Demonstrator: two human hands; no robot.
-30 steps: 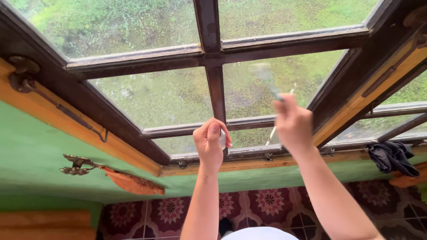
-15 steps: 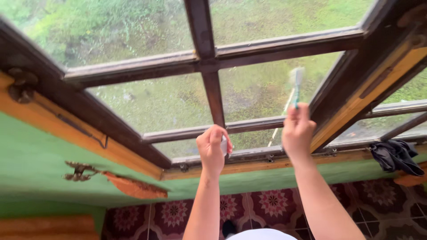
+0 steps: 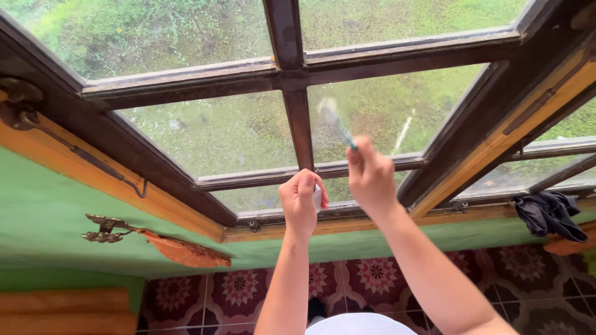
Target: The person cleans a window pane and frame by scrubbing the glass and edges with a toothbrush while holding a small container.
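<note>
I see a dark, worn wooden frame (image 3: 292, 80) holding cloudy, smeared glass (image 3: 211, 133). The brush (image 3: 335, 124) handle looks like teal plastic. Wall (image 3: 56, 205) matt green; latch (image 3: 105, 228) tarnished metal; floor (image 3: 372, 279) glossy patterned tile.

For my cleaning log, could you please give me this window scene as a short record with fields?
Left hand: closed around a small white object, in front of the lower window rail
Right hand: grips a teal-handled brush, bristles blurred against the glass pane
Window frame: dark wood, several panes
Dark cloth: on the sill, right
Wall: green
</note>
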